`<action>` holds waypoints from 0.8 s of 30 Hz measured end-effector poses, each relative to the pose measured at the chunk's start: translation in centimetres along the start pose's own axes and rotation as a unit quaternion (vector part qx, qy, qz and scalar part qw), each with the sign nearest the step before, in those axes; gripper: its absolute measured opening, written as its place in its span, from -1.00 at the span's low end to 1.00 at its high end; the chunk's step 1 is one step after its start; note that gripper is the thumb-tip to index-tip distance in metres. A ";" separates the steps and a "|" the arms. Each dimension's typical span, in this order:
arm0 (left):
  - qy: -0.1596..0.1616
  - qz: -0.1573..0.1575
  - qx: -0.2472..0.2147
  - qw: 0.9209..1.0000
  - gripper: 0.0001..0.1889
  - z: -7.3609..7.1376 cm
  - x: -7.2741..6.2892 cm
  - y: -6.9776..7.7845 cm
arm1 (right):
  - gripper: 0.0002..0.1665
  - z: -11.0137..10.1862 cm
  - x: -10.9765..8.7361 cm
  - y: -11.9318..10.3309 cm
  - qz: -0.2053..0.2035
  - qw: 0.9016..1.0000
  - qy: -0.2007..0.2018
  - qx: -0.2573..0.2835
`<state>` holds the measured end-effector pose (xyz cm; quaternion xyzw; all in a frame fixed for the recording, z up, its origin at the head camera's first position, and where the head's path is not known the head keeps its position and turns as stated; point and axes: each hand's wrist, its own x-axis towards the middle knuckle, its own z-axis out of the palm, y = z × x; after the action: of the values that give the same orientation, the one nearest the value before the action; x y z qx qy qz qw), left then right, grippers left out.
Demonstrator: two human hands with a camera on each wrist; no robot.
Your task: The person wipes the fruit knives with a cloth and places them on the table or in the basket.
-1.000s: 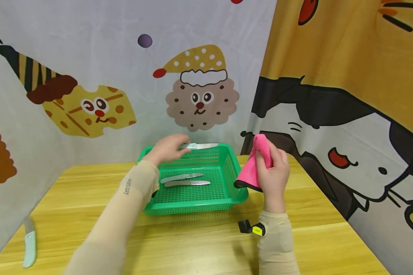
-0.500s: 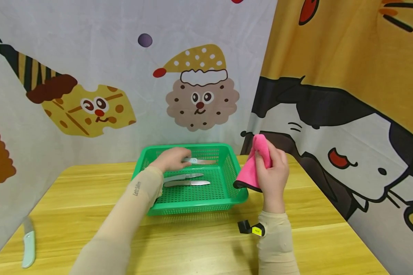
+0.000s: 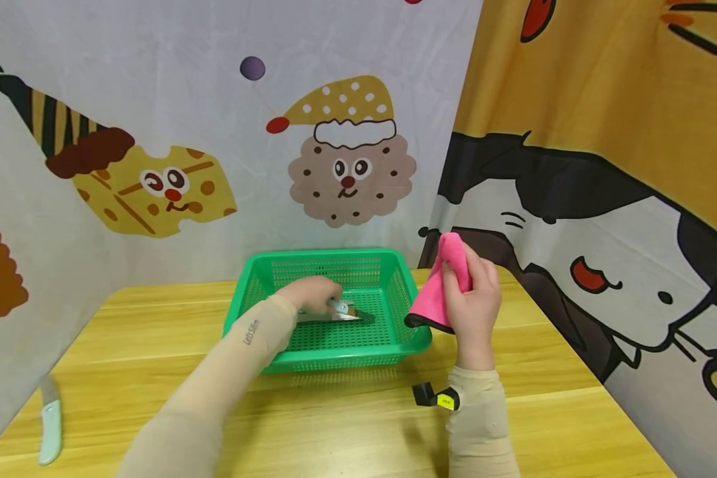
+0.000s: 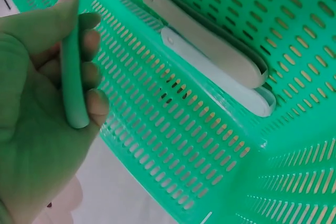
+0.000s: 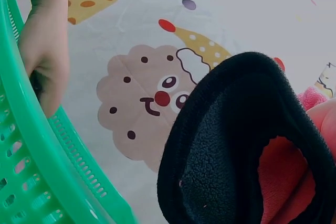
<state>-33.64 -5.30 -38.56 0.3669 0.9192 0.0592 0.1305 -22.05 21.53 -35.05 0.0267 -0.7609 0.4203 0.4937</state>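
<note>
My left hand (image 3: 312, 295) reaches down inside the green plastic basket (image 3: 340, 358), gripping a knife (image 3: 342, 307) by its pale green handle. In the left wrist view the fingers curl round that handle (image 4: 73, 82). Two folding-style knives lie side by side on the basket floor, one with a greyish handle (image 4: 210, 45) and one with a whiter handle (image 4: 218, 77). Right of the basket, my right hand (image 3: 479, 302) holds up a pink cloth (image 3: 431, 302) with a black edge, pinched between thumb and fingers. The held knife's blade is hard to make out against the basket.
Another knife (image 3: 50, 428) with a pale green handle lies at the left edge of the wooden table (image 3: 346, 425). A printed curtain (image 3: 191, 66) hangs right behind the table. A black strap piece (image 3: 436, 396) with a yellow label is on the right wrist.
The left hand has brought its knife down from above the basket's back rim to beside the knives on the basket floor. The right hand and cloth have stayed in place.
</note>
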 end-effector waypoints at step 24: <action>-0.064 -0.030 0.028 0.997 -0.57 0.6 -0.3 0.6 | -0.59 0.0 -0.1 0.1 -0.003 1.000 -0.004 -0.003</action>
<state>-32.86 -5.07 -38.99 0.3457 0.9208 0.0055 0.1803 -22.09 21.57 -35.21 0.0296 -0.7643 0.4160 0.4919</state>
